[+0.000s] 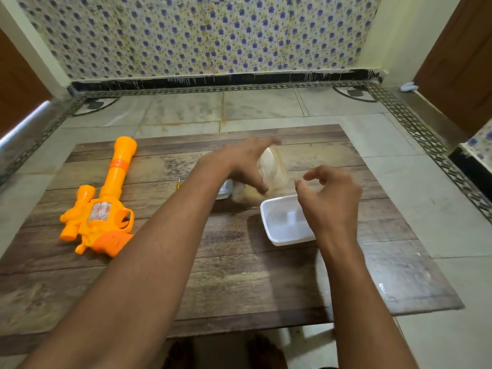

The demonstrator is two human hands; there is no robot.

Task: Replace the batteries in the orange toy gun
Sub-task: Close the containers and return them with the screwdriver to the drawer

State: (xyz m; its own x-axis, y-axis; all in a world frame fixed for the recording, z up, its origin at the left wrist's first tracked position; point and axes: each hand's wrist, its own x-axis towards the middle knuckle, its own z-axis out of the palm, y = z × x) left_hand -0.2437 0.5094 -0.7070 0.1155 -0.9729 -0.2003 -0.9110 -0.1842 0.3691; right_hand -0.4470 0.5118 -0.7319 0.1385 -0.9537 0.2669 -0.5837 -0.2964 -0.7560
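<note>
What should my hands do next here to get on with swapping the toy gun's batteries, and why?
Probably set down the clear lid that your left hand is holding, tilted and blurred, above the wooden board. The white container already sits open under your right hand, which pinches nothing I can make out. The orange toy gun lies untouched at the left, so a free hand is needed.

A wooden board [239, 275] lies on the tiled floor [399, 145] below a flower-patterned wall [199, 35].
</note>
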